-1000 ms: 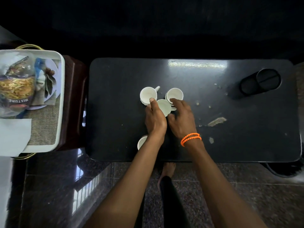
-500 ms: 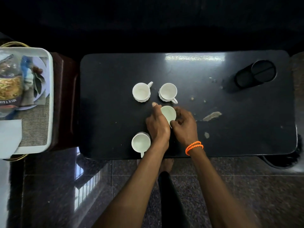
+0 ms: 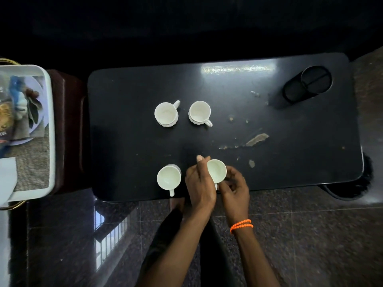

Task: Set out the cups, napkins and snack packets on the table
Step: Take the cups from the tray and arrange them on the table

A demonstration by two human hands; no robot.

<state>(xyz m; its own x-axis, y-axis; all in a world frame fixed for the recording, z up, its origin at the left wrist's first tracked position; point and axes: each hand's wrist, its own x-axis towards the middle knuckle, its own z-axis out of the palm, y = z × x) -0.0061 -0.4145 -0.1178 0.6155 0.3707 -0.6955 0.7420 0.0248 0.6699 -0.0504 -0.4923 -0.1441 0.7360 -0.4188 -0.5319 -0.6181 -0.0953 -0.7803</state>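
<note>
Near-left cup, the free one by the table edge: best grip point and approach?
Take the near-left cup by its handle, coming from the near table edge: it stands upright, handle pointing at the person and unobstructed. The left hand sits close on its right.

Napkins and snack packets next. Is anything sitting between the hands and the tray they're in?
Nothing visible blocks it. Both hands are on the near-right cup. Toward the tray off the table's left end, only the near-left cup stands close by, low enough to reach over or behind.
</note>
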